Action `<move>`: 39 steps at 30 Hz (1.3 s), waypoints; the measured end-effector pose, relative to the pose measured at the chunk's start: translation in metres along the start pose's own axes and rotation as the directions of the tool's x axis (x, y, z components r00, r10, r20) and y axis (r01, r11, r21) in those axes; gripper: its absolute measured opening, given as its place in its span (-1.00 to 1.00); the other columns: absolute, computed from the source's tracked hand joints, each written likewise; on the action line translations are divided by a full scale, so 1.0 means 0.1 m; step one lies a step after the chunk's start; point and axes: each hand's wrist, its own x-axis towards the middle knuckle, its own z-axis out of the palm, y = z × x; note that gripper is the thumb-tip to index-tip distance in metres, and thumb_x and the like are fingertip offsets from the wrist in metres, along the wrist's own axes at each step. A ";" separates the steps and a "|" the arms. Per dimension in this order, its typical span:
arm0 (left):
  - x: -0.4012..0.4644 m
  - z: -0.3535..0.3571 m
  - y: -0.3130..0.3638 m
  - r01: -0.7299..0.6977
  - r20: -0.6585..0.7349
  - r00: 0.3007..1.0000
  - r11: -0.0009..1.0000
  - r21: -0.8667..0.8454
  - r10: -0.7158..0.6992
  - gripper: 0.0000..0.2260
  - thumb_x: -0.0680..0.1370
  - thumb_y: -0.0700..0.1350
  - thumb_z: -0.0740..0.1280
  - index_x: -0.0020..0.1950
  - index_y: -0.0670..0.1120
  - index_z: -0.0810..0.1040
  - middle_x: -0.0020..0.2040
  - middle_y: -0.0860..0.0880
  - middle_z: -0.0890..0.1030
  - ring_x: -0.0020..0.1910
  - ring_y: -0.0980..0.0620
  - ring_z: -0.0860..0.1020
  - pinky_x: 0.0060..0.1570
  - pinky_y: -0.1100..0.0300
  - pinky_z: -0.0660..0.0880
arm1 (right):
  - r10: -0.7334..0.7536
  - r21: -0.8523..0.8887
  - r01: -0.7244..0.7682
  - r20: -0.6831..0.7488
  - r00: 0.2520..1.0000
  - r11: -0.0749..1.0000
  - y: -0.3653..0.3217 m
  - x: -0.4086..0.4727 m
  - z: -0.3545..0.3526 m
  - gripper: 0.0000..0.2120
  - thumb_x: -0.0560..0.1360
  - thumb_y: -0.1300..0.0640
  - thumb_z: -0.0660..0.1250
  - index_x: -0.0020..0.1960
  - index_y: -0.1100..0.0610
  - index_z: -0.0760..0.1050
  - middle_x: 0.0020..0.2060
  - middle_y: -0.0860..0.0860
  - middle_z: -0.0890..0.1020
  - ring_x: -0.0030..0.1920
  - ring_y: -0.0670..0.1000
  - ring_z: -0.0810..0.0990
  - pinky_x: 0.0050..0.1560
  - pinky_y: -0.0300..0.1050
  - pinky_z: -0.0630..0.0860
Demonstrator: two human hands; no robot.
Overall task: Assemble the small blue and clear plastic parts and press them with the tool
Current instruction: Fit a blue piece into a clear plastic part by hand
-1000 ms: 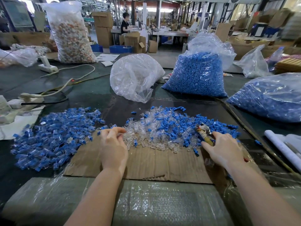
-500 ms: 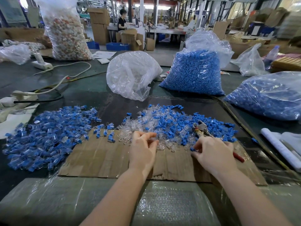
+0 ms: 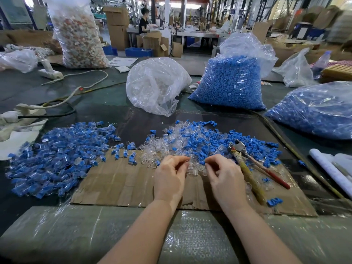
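A mixed pile of loose blue and clear plastic parts (image 3: 202,141) lies at the far edge of a cardboard sheet (image 3: 122,183). My left hand (image 3: 169,178) pinches a clear part at the pile's near edge. My right hand (image 3: 224,178) pinches a small blue part just right of it, fingertips close together. The pliers-like pressing tool (image 3: 247,166) with yellow and red handles lies on the cardboard to the right of my right hand. A large heap of joined blue-and-clear pieces (image 3: 59,157) spreads out to the left.
A clear bag (image 3: 156,84), a full bag of blue parts (image 3: 230,82) and another blue bag (image 3: 314,111) stand behind the pile. Cables and a power strip (image 3: 49,73) lie far left. White rolls (image 3: 331,170) rest at the right. Bubble wrap (image 3: 190,235) covers the near edge.
My left hand moved right from the left heap to the mixed pile's near edge. My right hand let go of the tool and moved left to meet it.
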 end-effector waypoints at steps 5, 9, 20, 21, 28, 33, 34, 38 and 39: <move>0.00 -0.01 -0.01 0.043 0.060 0.997 0.999 -0.017 -0.041 -0.76 0.50 -0.18 0.37 -0.21 0.18 0.52 -0.18 0.11 0.62 -0.16 0.15 0.57 -0.11 0.42 0.48 | -0.006 0.064 0.008 -0.035 0.999 0.998 -0.01 -0.07 0.06 -0.97 0.47 0.18 0.38 -0.09 0.10 0.59 -0.20 -0.07 0.63 -0.15 -0.03 0.53 -0.04 -0.17 0.30; 0.00 -0.02 0.02 0.022 0.085 0.996 1.000 0.016 -0.023 -0.76 0.50 -0.16 0.37 -0.25 0.18 0.49 -0.26 0.16 0.60 -0.23 0.24 0.54 -0.22 0.50 0.42 | -0.013 0.055 0.014 -0.026 1.000 0.998 0.00 -0.09 0.07 -0.95 0.48 0.13 0.38 -0.16 0.09 0.57 -0.26 -0.08 0.62 -0.20 -0.03 0.52 -0.06 -0.20 0.21; -0.06 -0.03 0.02 -0.077 0.157 0.985 0.996 0.042 0.069 -0.83 0.50 -0.18 0.37 -0.14 0.11 0.58 -0.21 0.17 0.61 -0.19 0.27 0.55 -0.14 0.45 0.47 | 0.010 -0.026 -0.011 -0.031 0.999 1.000 0.01 -0.10 0.10 -0.86 0.47 0.08 0.39 -0.24 0.08 0.53 -0.32 -0.07 0.58 -0.23 0.01 0.51 -0.07 -0.17 0.14; -0.06 -0.03 0.02 -0.101 0.163 0.982 0.994 0.050 0.092 -0.86 0.50 -0.19 0.37 -0.11 0.07 0.60 -0.21 0.17 0.60 -0.19 0.27 0.54 -0.14 0.46 0.46 | 0.010 -0.023 -0.011 -0.031 0.999 1.000 0.01 -0.10 0.10 -0.86 0.47 0.08 0.39 -0.24 0.09 0.53 -0.33 -0.07 0.57 -0.24 0.01 0.51 -0.08 -0.17 0.14; -0.04 -0.04 0.04 -0.027 0.192 0.981 1.000 0.000 0.027 -0.80 0.53 -0.18 0.34 -0.17 0.14 0.53 -0.22 0.16 0.59 -0.20 0.27 0.54 -0.19 0.51 0.43 | -0.054 0.037 0.056 -0.038 0.998 0.998 -0.01 -0.11 0.07 -0.90 0.45 0.08 0.41 -0.21 0.08 0.56 -0.30 -0.11 0.58 -0.24 -0.04 0.50 -0.09 -0.18 0.17; -0.03 -0.06 0.04 0.036 0.196 0.980 0.996 -0.076 -0.020 -0.78 0.53 -0.21 0.32 -0.14 0.15 0.52 -0.19 0.10 0.61 -0.17 0.18 0.56 -0.14 0.39 0.50 | -0.104 0.077 0.106 -0.029 0.994 0.991 -0.01 -0.12 0.06 -0.89 0.42 0.14 0.45 -0.07 0.09 0.58 -0.21 -0.08 0.60 -0.15 -0.03 0.53 -0.02 -0.03 0.40; -0.04 -0.07 0.04 0.033 0.203 0.979 0.996 -0.082 -0.016 -0.79 0.53 -0.21 0.32 -0.13 0.14 0.52 -0.19 0.09 0.61 -0.17 0.17 0.57 -0.13 0.37 0.51 | -0.114 0.080 0.115 -0.017 0.993 0.990 -0.01 -0.12 0.05 -0.87 0.42 0.15 0.45 -0.03 0.08 0.59 -0.19 -0.07 0.60 -0.13 -0.02 0.54 0.00 0.00 0.42; -0.04 -0.07 0.05 0.002 0.210 0.978 0.998 -0.061 0.011 -0.77 0.53 -0.20 0.33 -0.14 0.16 0.52 -0.20 0.12 0.61 -0.19 0.25 0.55 -0.17 0.46 0.47 | -0.152 0.116 0.152 -0.005 0.988 0.982 0.00 -0.11 0.04 -0.80 0.41 0.22 0.45 0.04 0.09 0.63 -0.19 -0.04 0.61 -0.12 0.02 0.55 -0.01 0.08 0.47; -0.04 -0.07 0.04 0.002 0.207 0.978 0.998 -0.062 0.011 -0.77 0.53 -0.20 0.33 -0.15 0.16 0.52 -0.21 0.12 0.61 -0.20 0.25 0.55 -0.18 0.47 0.46 | -0.155 0.121 0.155 -0.007 0.988 0.980 -0.01 -0.11 0.04 -0.80 0.41 0.23 0.45 0.03 0.09 0.64 -0.20 -0.03 0.61 -0.13 0.03 0.55 -0.04 0.09 0.48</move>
